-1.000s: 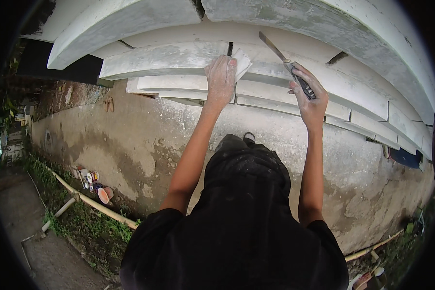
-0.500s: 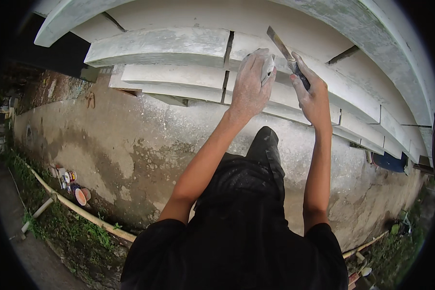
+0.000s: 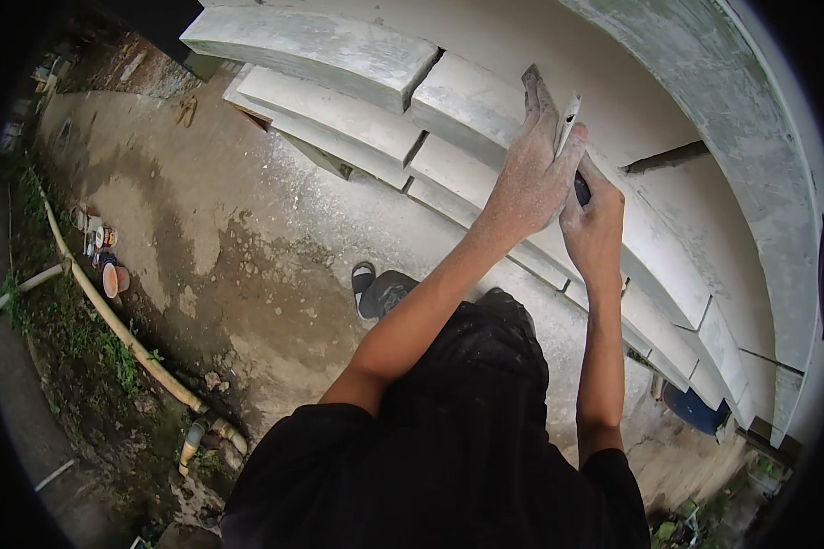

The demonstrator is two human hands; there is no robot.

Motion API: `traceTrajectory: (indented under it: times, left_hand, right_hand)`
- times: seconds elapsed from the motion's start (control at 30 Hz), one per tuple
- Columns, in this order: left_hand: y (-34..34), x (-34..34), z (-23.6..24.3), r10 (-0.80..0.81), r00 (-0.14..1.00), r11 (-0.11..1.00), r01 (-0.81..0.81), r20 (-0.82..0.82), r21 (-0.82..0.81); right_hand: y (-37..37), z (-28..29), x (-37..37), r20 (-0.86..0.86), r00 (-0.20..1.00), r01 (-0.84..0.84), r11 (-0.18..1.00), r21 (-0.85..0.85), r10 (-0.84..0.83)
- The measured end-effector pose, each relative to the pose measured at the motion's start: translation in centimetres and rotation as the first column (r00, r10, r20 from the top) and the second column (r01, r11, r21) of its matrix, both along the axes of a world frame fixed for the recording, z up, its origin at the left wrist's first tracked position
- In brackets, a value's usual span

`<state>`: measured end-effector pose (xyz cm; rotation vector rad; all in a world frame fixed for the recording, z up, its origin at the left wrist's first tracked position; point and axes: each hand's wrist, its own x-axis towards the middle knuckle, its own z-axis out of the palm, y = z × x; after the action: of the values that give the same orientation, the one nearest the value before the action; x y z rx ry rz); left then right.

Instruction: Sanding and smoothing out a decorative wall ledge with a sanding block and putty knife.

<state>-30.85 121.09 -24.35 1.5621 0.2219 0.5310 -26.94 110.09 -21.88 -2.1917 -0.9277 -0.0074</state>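
Pale folded sheet (image 3: 569, 119) pinched in left grip (image 3: 526, 188), held above stepped pale ledges (image 3: 467, 101). Dark-handled flat tool (image 3: 582, 189) clasped in right grip (image 3: 597, 215), just beside; blade mostly hidden behind left grip, tip apparently seen past it. Step in hand, as judged: sheet and tool handled close together. Next move judged to call for both grips held clear of blade edge. At left, near yellowish pole (image 3: 142, 354): orange tub (image 3: 112, 279), white tin (image 3: 107, 237); contents cannot be made out.
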Motion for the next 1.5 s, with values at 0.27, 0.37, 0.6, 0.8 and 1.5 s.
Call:
traceTrajectory:
  times: [0.27, 0.37, 0.6, 0.8, 1.5]
  left_hand:
    - [1.6, 1.4, -0.8, 0.185, 0.979, 0.965, -0.197, 0.084, 0.174]
    - [1.9, 1.5, -0.7, 0.187, 0.981, 0.966, -0.195, 0.06, 0.17]
    - [1.4, 2.1, -1.4, 0.177, 0.98, 0.966, -0.191, 0.092, 0.172]
    - [0.8, 1.8, -1.8, 0.219, 0.972, 0.951, -0.233, 0.091, 0.205]
    - [1.3, 2.9, -0.7, 0.268, 0.963, 0.94, -0.269, 0.034, 0.208]
  right_hand:
    - [2.0, 0.8, 1.4, -0.053, 0.993, -0.104, 0.994, 0.03, 0.106]
    - [2.3, 0.6, 0.6, -0.003, 1.0, -0.023, 0.999, -0.027, 0.023]
    - [2.0, -0.7, 2.1, 0.025, 0.998, -0.062, 0.995, 0.073, 0.061]
    - [1.4, -0.6, 1.5, -0.086, 0.996, -0.035, 0.997, -0.073, 0.029]
    - [2.5, 0.2, 2.3, -0.014, 0.998, -0.06, 0.998, -0.033, 0.059]
